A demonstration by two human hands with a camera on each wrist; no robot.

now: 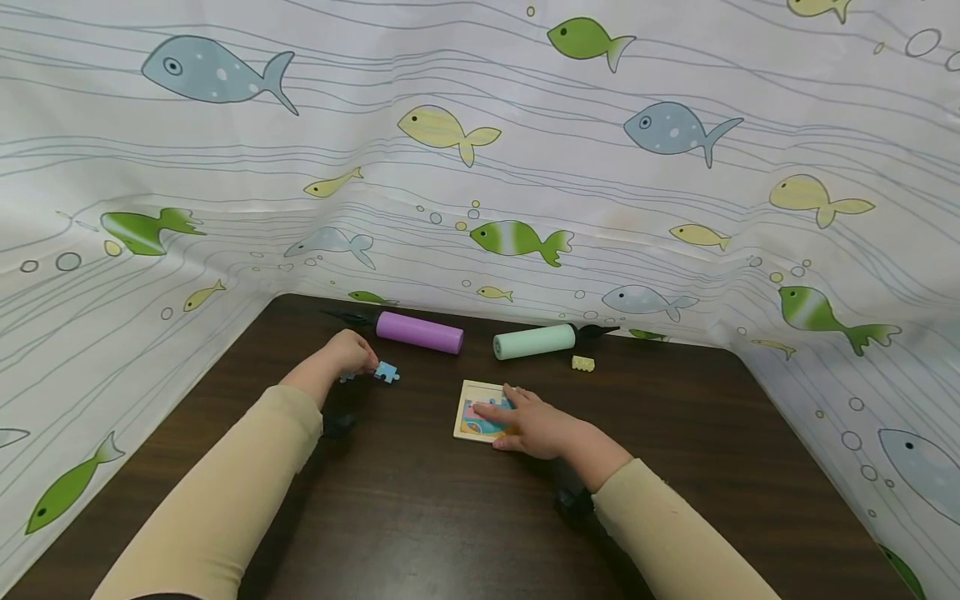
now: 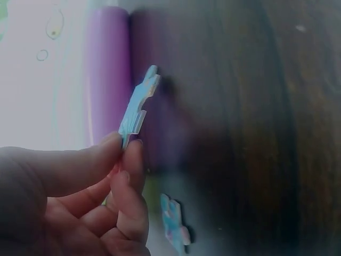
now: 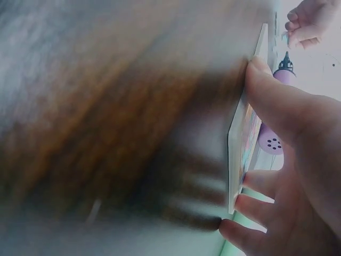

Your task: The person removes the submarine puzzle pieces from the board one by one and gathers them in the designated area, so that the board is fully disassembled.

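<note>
In the head view my left hand (image 1: 349, 352) pinches a light blue jigsaw puzzle piece (image 1: 387, 372) between thumb and fingertips. The left wrist view shows this piece (image 2: 137, 104) tilted, raised above the table. Another puzzle piece (image 2: 173, 220) lies on the table beneath that hand. My right hand (image 1: 542, 425) rests with spread, mostly straight fingers on a small framed puzzle board (image 1: 461, 428), covering its right part. Pink, blue and orange pieces show inside the frame. From the right wrist, the thumb and fingertips touch the board's edge (image 3: 232, 160) at separate spots.
A purple hand pump (image 1: 420, 332) and a mint green hand pump (image 1: 534, 341) lie along the back of the dark table (image 1: 420, 517). A pale yellow toy block (image 1: 582, 363) sits near the green pump. Fish-patterned sheeting (image 1: 450, 192) rises behind and at the sides.
</note>
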